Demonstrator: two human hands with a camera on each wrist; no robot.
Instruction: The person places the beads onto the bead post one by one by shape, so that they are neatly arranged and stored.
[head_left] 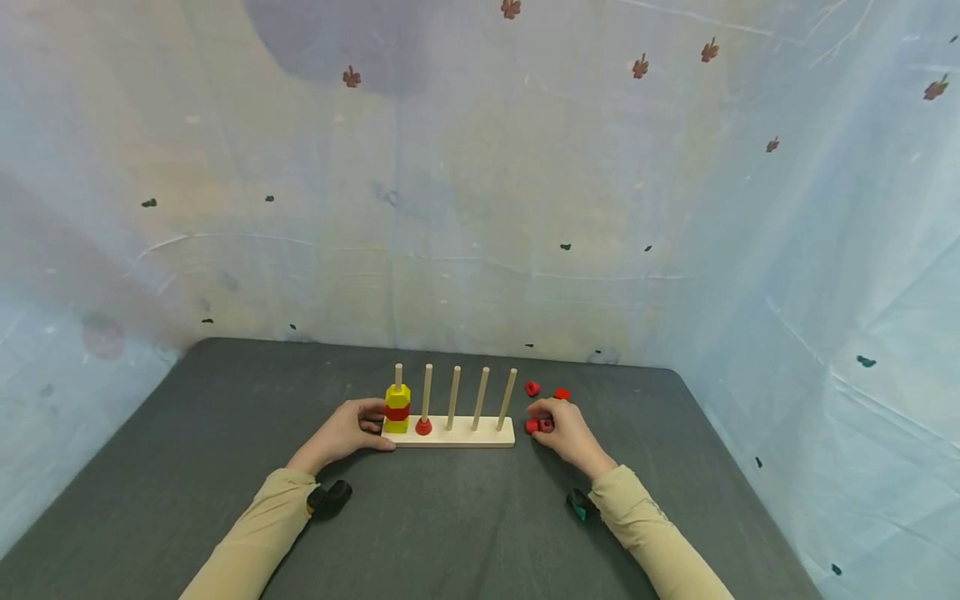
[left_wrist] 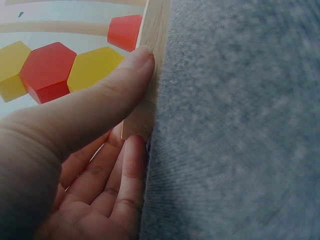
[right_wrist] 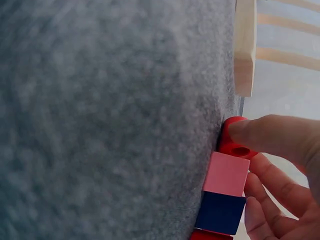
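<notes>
Left grip holds left end of wooden base, thumb along front edge; looks good for steadying. Right grip pinches red bead on surface, just off base's right end; pink cube right beside bead, dark blue cube next along. Best technique, likely: pinch bead by sides, hole uncovered, lift straight to avoid dragging neighbours, clear bare pegs. Hexagon stack sits on leftmost peg, near left fingers.
</notes>
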